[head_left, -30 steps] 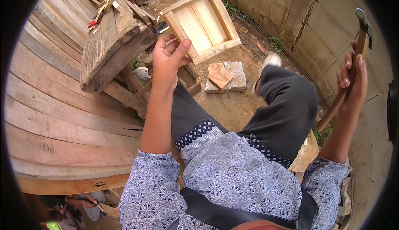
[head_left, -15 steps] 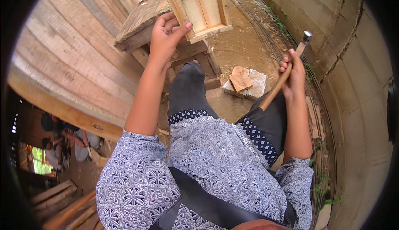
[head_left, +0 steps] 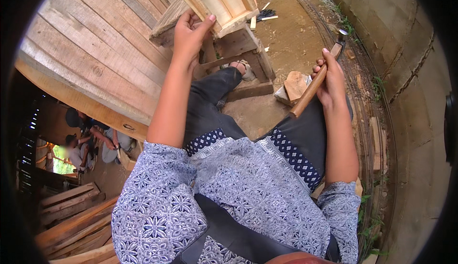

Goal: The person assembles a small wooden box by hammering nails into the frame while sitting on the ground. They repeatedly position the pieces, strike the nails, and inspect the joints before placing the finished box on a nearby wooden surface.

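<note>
My left hand (head_left: 192, 34) grips a shallow wooden box (head_left: 221, 0) by its near left corner, the thumb over the rim. Raised and tilted, the box shows its pale inside, with a seam between two boards; its far end is cut off at the picture's upper edge. In my right hand (head_left: 330, 79) is a hammer (head_left: 317, 83), held partway along its brown wooden handle. Its shiny metal head points up and away, clear of everything, while the handle's butt hangs over my right thigh.
A rough wooden bench (head_left: 238, 44) stands behind the box. A wood block (head_left: 296, 85) rests on a pale stone (head_left: 282, 95) beyond my knee. The plank wall (head_left: 95, 49) is on the left, a concrete wall (head_left: 415, 121) on the right. People (head_left: 102, 137) sit at lower left near stacked lumber (head_left: 71, 199).
The view has shifted, with more of the ground beyond the bench showing. The box sits slightly further left and more tilted. Both hands keep their holds.
</note>
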Motion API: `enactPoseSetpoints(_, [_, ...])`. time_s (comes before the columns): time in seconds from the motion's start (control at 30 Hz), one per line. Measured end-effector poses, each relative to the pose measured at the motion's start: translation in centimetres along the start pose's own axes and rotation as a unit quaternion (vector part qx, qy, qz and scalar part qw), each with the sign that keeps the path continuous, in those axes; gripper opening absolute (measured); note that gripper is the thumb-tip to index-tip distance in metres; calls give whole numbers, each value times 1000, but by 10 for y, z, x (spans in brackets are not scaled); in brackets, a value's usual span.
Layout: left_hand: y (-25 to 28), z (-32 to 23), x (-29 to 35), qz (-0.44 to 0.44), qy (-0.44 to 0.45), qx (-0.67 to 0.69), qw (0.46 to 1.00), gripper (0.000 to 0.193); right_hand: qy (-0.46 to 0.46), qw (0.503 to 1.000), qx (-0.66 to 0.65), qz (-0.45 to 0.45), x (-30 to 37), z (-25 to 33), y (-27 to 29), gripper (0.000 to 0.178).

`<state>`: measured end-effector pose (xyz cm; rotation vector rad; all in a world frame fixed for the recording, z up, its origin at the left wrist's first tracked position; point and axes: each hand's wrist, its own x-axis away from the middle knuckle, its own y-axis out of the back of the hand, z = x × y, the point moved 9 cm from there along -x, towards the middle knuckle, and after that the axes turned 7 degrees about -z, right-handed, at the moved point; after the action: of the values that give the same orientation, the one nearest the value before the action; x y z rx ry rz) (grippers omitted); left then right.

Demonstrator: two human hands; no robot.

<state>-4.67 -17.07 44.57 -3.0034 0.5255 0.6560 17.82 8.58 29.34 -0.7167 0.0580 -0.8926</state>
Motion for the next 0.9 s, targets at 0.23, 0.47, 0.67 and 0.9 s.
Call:
enactPoseSetpoints(0.23, [34, -5, -28, -48, 24, 23, 998, 43, 15, 998, 53, 7, 1, -2, -5, 28])
enactPoseSetpoints(0.47, [112, 52, -152, -176, -62, -29, 982, 39, -4, 995, 99, 2, -4, -1, -3, 32])
enactPoseSetpoints(0.67, [117, 86, -173, -306, -12, -114, 945, 50, 10, 993, 117, -7, 2, 4, -1, 33])
enactPoseSetpoints(0.9, [124, 118, -215, -200, -18, -77, 977, 65, -7, 995, 98, 29, 0, -4, 3, 30])
